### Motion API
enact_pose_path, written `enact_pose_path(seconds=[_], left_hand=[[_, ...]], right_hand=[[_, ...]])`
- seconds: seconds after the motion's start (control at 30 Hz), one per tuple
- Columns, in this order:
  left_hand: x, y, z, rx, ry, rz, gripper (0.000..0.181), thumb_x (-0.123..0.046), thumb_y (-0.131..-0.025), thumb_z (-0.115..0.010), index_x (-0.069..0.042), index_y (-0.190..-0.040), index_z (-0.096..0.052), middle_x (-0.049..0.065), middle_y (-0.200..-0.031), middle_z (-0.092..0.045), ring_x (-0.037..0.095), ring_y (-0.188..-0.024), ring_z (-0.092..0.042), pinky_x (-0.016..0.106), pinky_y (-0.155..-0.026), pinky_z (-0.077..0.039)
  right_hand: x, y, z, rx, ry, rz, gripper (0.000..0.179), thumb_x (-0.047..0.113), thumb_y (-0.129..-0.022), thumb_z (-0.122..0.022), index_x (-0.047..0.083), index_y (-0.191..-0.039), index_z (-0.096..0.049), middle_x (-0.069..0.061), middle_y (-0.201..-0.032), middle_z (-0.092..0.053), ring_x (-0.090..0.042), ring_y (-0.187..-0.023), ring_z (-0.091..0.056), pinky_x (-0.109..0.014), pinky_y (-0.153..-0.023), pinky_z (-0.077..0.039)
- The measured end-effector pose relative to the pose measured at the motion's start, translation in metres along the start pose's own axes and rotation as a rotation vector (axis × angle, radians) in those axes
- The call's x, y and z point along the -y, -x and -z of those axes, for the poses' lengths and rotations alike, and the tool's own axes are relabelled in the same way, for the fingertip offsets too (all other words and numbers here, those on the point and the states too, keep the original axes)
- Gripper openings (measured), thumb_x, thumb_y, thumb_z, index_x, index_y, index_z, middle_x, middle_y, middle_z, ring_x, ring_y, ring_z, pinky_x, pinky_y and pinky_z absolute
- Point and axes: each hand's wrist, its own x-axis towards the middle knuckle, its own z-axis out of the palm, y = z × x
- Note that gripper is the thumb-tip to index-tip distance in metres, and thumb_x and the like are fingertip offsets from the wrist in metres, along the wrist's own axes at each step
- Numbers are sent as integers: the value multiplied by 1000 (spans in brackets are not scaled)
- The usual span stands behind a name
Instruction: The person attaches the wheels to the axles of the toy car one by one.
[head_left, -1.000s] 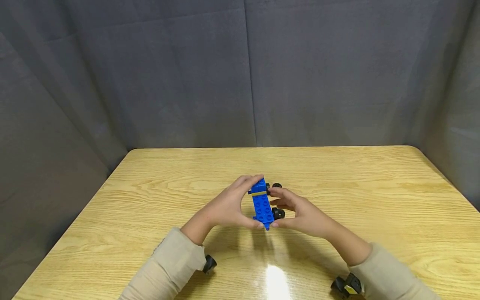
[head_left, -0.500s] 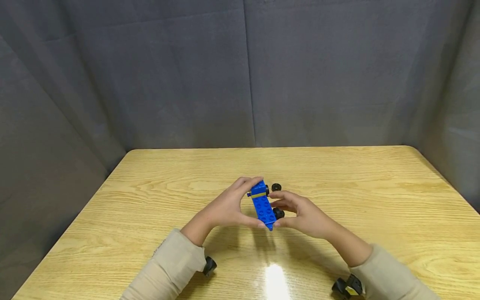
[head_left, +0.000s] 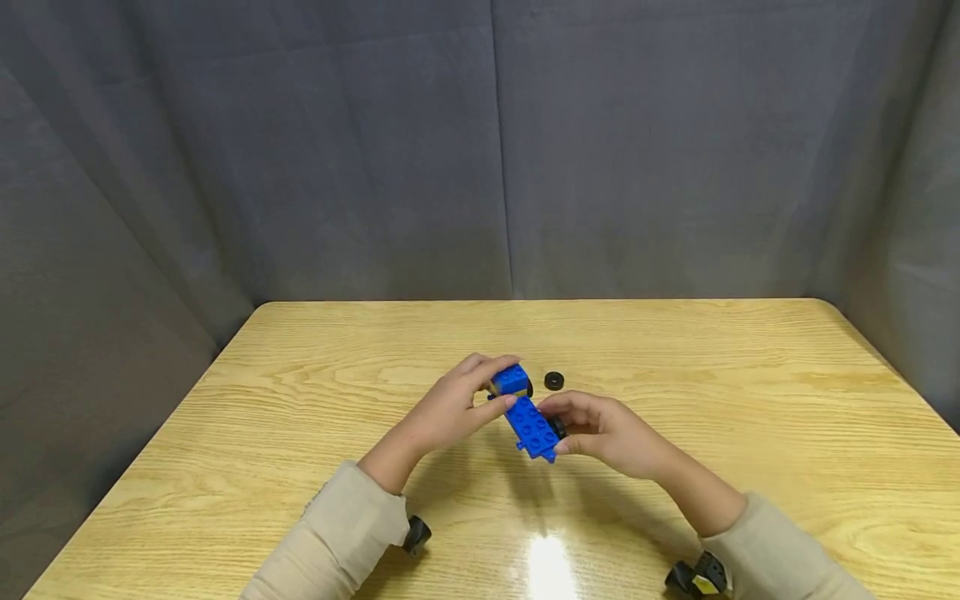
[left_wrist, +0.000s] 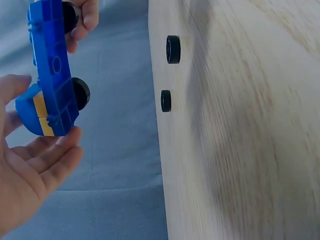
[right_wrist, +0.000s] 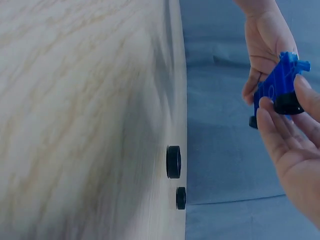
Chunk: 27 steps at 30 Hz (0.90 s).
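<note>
A blue studded toy car with a yellow stripe is held above the table between both hands. My left hand grips its raised far end, thumb on the studded top. At the near end my right hand holds the car by the corner, fingers around a black wheel. Another black wheel sits on the same side near the raised end. Bare axle pegs stick out on the opposite side. Two loose black wheels rest on the table; the head view shows just one.
The wooden table stretches around the hands, with its far edge beyond them. A grey curtain hangs behind and at the sides. Black wrist cameras sit beneath the beige sleeves.
The car has turned, its near end swinging right. My left thumb has shifted from the near end up to the middle. My right fingers have closed in around the near wheel.
</note>
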Motion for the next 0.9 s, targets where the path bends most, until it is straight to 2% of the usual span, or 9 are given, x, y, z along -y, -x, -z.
enact_pose_path(seconds=[0.17, 0.33, 0.5, 0.67, 0.8, 0.9], left_hand=[[2, 1, 1, 18, -3, 12, 48, -33, -86, -50, -17, -130, -40, -2, -100, -45, 9, -84, -49, 24, -64, -43], [5, 3, 3, 61, 57, 14, 48, -34, -86, -50, -17, -130, -40, -1, -104, -46, 12, -88, -50, 26, -69, -44], [8, 5, 6, 100, 93, 7, 49, -32, -85, -53, -16, -130, -40, 0, -112, -47, 15, -91, -52, 28, -74, -43], [12, 5, 8, 107, 93, -17, 43, -23, -81, -60, -12, -122, -48, 1, -112, -51, 10, -84, -54, 26, -72, -44], [14, 5, 8, 97, 74, -34, 39, -22, -78, -64, -10, -113, -55, -1, -105, -54, 9, -82, -54, 27, -76, -43], [16, 6, 6, 94, 108, -26, 37, -24, -77, -65, -10, -110, -56, -2, -102, -55, 10, -85, -54, 28, -78, -42]], right_hand=[[-3, 1, 5, 49, -72, 38, 38, 3, -84, -54, -12, -117, -42, -26, -105, -52, -22, -93, -54, -32, -75, -46], [-6, 2, 9, 77, -133, 88, 36, 1, -84, -53, -15, -114, -42, -29, -100, -52, -18, -90, -56, -32, -74, -46], [-10, 3, 14, 82, -169, 110, 34, 0, -83, -52, -15, -113, -44, -18, -100, -57, -18, -90, -56, -33, -74, -46], [-12, 4, 18, 67, -190, 121, 31, 1, -84, -52, -9, -113, -47, -4, -105, -57, -17, -94, -54, -31, -77, -44], [-14, 4, 20, 59, -225, 119, 29, 1, -85, -51, -4, -114, -50, -5, -108, -57, -18, -96, -52, -31, -79, -43], [-16, 4, 22, 52, -265, 111, 29, 1, -85, -49, 0, -115, -51, -7, -110, -56, -17, -98, -51, -29, -80, -43]])
